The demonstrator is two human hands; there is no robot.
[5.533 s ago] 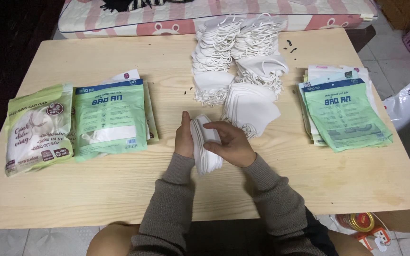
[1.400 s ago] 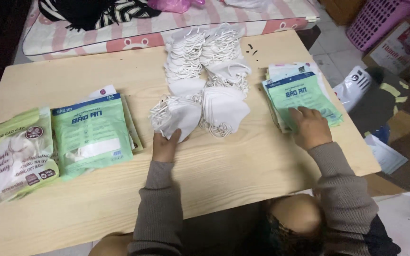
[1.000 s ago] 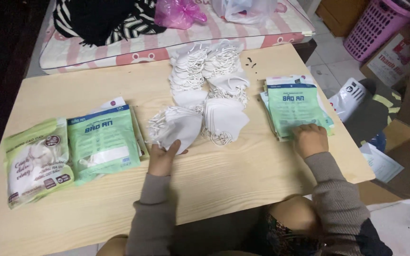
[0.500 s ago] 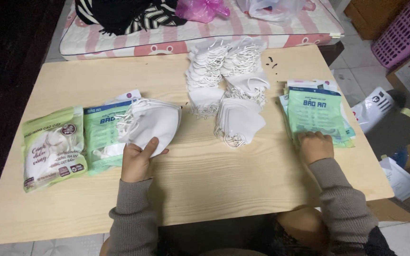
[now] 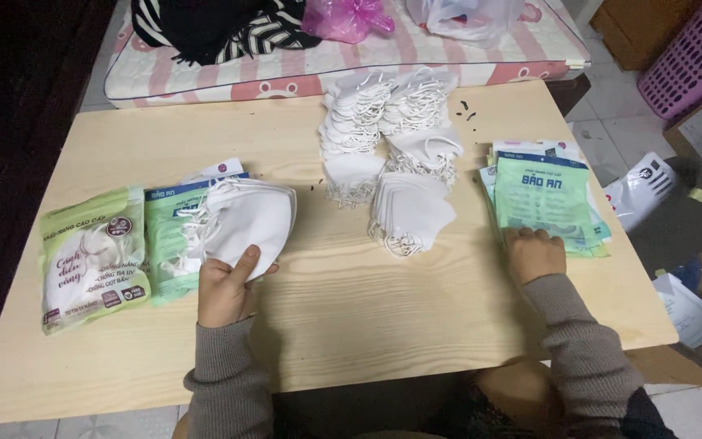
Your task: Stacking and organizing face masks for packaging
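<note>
My left hand (image 5: 225, 289) grips a thin stack of white face masks (image 5: 245, 219) and holds it over a green pouch (image 5: 164, 244) at the table's left. My right hand (image 5: 534, 254) rests with curled fingers on the near edge of a pile of flat green pouches (image 5: 542, 199) at the right. Between the hands, a heap of loose white masks (image 5: 392, 146) with ear loops lies at the table's middle and far side. A filled pale green pouch (image 5: 91, 256) lies at the far left.
The light wooden table (image 5: 367, 317) carries everything. Behind it sits a pink striped mattress (image 5: 327, 61) with dark cloth and plastic bags. A pink basket (image 5: 696, 53), a cardboard box and white papers lie on the floor at the right.
My left hand has carried the mask stack from the table's middle leftward onto the green pouch. My right hand has reached out to the right pouch pile and stayed at its near edge.
</note>
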